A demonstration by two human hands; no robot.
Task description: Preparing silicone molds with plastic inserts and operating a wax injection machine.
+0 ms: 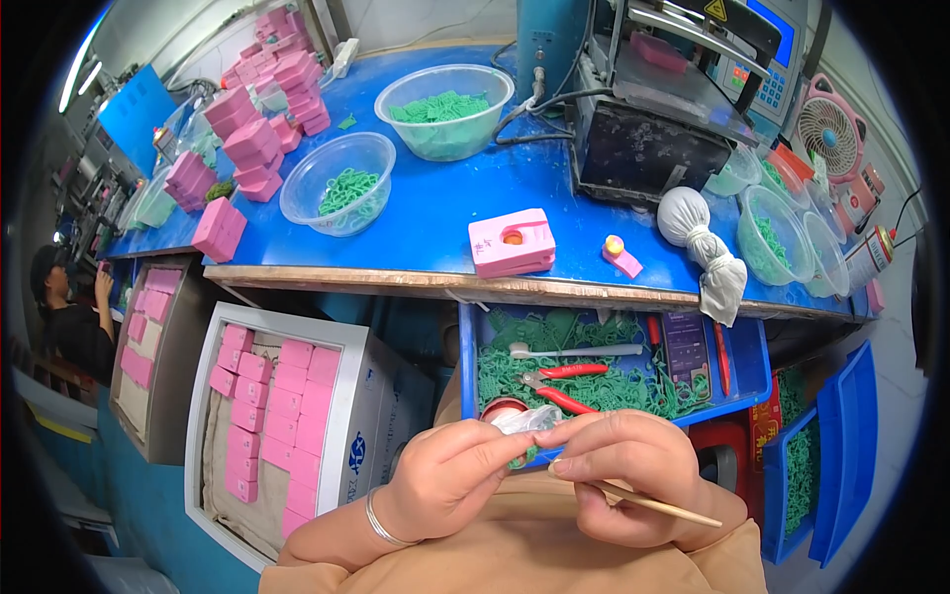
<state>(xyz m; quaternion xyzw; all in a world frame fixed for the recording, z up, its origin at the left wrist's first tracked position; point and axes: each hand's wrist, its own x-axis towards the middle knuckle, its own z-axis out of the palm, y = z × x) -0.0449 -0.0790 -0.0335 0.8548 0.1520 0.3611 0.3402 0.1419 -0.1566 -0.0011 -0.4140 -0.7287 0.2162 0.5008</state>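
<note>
My left hand (441,482), with a silver bangle at the wrist, is closed in a pinch. What its fingertips hold is too small and hidden to make out. Fingers of my right hand (633,473) are wrapped around a thin, pointed wooden stick (665,508), and its fingertips meet those of the left. Just beyond both hands is a blue tray (758,384) of green wax pieces (633,381). Lying in it are red-handled cutters (566,372), a white-handled brush (584,350) and a crumpled clear plastic bag (527,420).
A pink mould block (495,255), a small pink piece (621,259) and a tied white cloth pouch (693,230) lie along the blue bench's (416,243) front. Bowls of green pieces (445,144) and a black machine (643,148) stand behind. Pink blocks fill a box (356,396) at left.
</note>
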